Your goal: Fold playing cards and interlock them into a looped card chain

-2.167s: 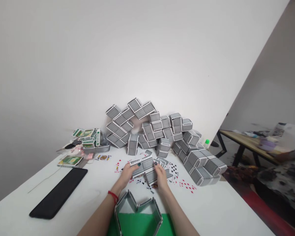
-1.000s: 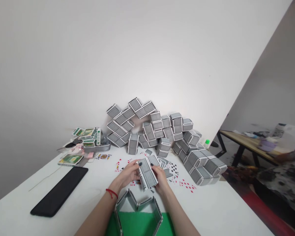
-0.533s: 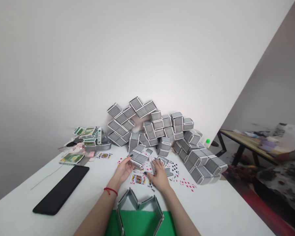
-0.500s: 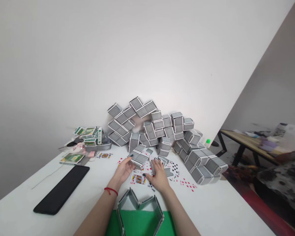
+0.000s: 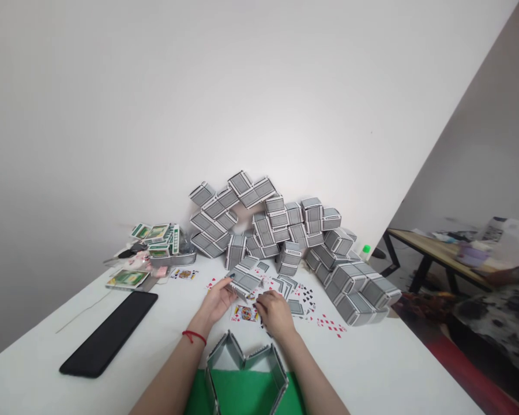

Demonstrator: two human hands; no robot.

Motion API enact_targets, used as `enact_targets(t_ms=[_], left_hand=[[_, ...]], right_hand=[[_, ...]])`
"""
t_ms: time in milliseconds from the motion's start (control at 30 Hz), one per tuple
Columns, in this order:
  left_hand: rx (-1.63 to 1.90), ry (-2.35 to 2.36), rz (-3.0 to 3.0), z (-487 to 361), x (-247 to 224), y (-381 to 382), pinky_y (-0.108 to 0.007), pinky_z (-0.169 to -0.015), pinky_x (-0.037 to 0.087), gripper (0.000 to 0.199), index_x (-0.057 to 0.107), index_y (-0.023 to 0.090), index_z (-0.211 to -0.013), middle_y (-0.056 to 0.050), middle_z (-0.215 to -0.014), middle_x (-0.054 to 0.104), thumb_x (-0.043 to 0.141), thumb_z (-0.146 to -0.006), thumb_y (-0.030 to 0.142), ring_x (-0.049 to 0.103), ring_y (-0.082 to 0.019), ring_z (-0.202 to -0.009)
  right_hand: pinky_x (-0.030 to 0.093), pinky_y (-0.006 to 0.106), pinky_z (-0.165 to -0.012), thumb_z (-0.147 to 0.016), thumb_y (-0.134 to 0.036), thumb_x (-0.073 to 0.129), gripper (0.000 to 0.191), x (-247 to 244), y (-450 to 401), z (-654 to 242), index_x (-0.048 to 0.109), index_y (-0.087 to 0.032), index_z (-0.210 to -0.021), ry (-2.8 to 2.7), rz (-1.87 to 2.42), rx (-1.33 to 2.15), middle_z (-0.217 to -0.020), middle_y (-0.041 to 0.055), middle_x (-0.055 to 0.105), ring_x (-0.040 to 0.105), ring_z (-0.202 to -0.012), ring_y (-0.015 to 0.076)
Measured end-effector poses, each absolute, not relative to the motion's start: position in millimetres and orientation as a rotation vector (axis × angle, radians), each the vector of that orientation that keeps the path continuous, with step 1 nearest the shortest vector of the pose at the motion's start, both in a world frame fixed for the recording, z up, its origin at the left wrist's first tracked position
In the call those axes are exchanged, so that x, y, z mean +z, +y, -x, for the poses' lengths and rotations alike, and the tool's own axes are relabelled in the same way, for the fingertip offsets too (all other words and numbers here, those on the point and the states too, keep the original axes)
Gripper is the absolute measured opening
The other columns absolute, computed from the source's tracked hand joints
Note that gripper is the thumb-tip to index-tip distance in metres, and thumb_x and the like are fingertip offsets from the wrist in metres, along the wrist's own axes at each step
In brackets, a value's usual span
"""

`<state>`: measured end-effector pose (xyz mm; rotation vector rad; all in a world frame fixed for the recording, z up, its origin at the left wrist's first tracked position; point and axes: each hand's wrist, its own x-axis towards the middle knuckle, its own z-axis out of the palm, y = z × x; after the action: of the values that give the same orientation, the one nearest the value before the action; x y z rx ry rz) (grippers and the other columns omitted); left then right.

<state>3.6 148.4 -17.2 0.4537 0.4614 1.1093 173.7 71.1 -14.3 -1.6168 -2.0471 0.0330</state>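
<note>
My left hand (image 5: pixel 218 301), with a red cord at the wrist, pinches a grey-backed block of folded playing cards (image 5: pixel 244 276) at its left edge. My right hand (image 5: pixel 275 314) is beside the block's lower right corner, its fingers curled together; what they hold, if anything, is hidden. Beneath lies a face-up king card (image 5: pixel 244 313), partly covered. Loose cards spread to the right, among them a face-down card (image 5: pixel 296 307) and a red diamond card (image 5: pixel 331 324). Between my forearms stands a heart-shaped wall of folded cards (image 5: pixel 280 369) above a green sheet (image 5: pixel 244 392).
Stacked card blocks (image 5: pixel 263 227) lean along the wall, and more (image 5: pixel 357 285) stand at the right. On the left lie a black flat slab (image 5: pixel 110 333), green card packs (image 5: pixel 158 233) and a packet (image 5: pixel 128 278). A green-capped bottle (image 5: pixel 365 251) stands behind the right stack.
My right hand has gone from lying spread on the cards to curled fingers close by the folded block. The block has tilted slightly in my left hand.
</note>
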Motion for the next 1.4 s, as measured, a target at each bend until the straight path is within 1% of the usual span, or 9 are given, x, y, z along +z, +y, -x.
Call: enact_targets(t_ms=[67, 200, 367, 500, 600, 767, 867, 1100, 1400], left_hand=[[1.125, 0.450, -0.435, -1.4, -15.7, 149.1, -0.021, -0.056, 0.052, 0.013, 0.057, 0.011, -0.076, -0.004, -0.068, 0.067, 0.047, -0.076, 0.003, 0.062, -0.011, -0.057], [1.151, 0.427, -0.403, 2.1, -12.7, 149.6, -0.020, -0.055, 0.051, 0.014, 0.058, 0.010, -0.076, -0.004, -0.068, 0.067, 0.046, -0.077, 0.003, 0.062, -0.010, -0.056], [1.157, 0.415, -0.388, 3.1, -10.7, 148.3, -0.021, -0.057, 0.052, 0.016, 0.059, 0.010, -0.078, -0.005, -0.070, 0.068, 0.044, -0.077, 0.002, 0.063, -0.011, -0.059], [1.153, 0.412, -0.385, 2.7, -8.0, 146.9, -0.021, -0.057, 0.052, 0.017, 0.058, 0.010, -0.076, -0.005, -0.070, 0.068, 0.044, -0.077, 0.000, 0.063, -0.011, -0.059], [1.153, 0.403, -0.398, 3.2, -6.9, 146.6, -0.021, -0.058, 0.053, 0.017, 0.057, 0.010, -0.075, -0.006, -0.071, 0.068, 0.044, -0.077, 0.001, 0.063, -0.012, -0.060], [1.161, 0.411, -0.401, 4.7, -8.4, 147.4, -0.020, -0.057, 0.053, 0.017, 0.057, 0.011, -0.077, -0.005, -0.072, 0.068, 0.044, -0.077, 0.000, 0.063, -0.011, -0.061], [1.157, 0.432, -0.400, 5.0, -8.0, 147.4, -0.020, -0.054, 0.053, 0.017, 0.057, 0.011, -0.076, -0.005, -0.069, 0.067, 0.044, -0.077, 0.001, 0.063, -0.011, -0.057], [1.162, 0.464, -0.383, 5.5, -4.4, 146.7, -0.019, -0.054, 0.052, 0.016, 0.057, 0.011, -0.076, -0.005, -0.068, 0.067, 0.044, -0.076, 0.001, 0.062, -0.011, -0.057], [1.203, 0.478, -0.360, 9.9, -6.7, 151.9, -0.020, -0.055, 0.051, 0.016, 0.057, 0.010, -0.078, -0.005, -0.068, 0.067, 0.044, -0.077, 0.001, 0.062, -0.011, -0.057]], right_hand=[[0.037, 0.035, -0.089, -0.081, -0.040, 0.049, 0.028, -14.5, 69.0, -171.5, 0.064, -0.021, -0.095, -2.042, 1.548, 0.036, -0.098, 0.0085, 0.065, 0.048, -0.106, 0.0236], [0.030, 0.042, -0.098, -0.062, -0.058, 0.061, 0.070, -17.9, 67.3, -163.3, 0.052, -0.016, -0.117, -2.221, 1.385, 0.139, -0.125, 0.0125, 0.051, 0.036, -0.120, 0.0302], [0.037, 0.034, -0.091, -0.077, -0.040, 0.052, 0.037, -15.6, 67.5, -155.6, 0.059, -0.017, -0.104, -2.300, 1.426, 0.127, -0.114, 0.0109, 0.059, 0.049, -0.110, 0.0236], [0.041, 0.030, -0.083, -0.077, -0.031, 0.051, 0.026, -9.1, 64.6, -150.8, 0.060, -0.018, -0.098, -2.353, 1.448, 0.057, -0.103, 0.0088, 0.064, 0.056, -0.096, 0.0207], [0.040, 0.033, -0.082, -0.077, -0.035, 0.051, 0.029, -11.3, 63.5, -149.4, 0.060, -0.020, -0.100, -2.307, 1.506, 0.045, -0.100, 0.0080, 0.065, 0.056, -0.095, 0.0219], [0.031, 0.041, -0.095, -0.072, -0.047, 0.056, 0.062, -21.9, 67.5, -154.0, 0.045, -0.015, -0.123, -2.155, 1.597, 0.054, -0.129, 0.0140, 0.045, 0.037, -0.119, 0.0286], [0.031, 0.040, -0.095, -0.077, -0.044, 0.052, 0.053, -20.9, 69.1, -154.5, 0.047, -0.014, -0.121, -2.148, 1.641, 0.097, -0.124, 0.0144, 0.050, 0.041, -0.117, 0.0272], [0.041, 0.031, -0.077, -0.081, -0.035, 0.045, 0.029, -7.4, 62.6, -144.8, 0.059, -0.015, -0.096, -2.299, 1.625, -0.056, -0.093, 0.0112, 0.065, 0.057, -0.090, 0.0232], [0.043, 0.025, -0.074, -0.090, -0.033, 0.031, 0.033, -16.6, 62.6, -162.3, 0.061, -0.020, -0.098, -2.138, 1.526, 0.166, -0.092, 0.0054, 0.068, 0.062, -0.084, 0.0179]])
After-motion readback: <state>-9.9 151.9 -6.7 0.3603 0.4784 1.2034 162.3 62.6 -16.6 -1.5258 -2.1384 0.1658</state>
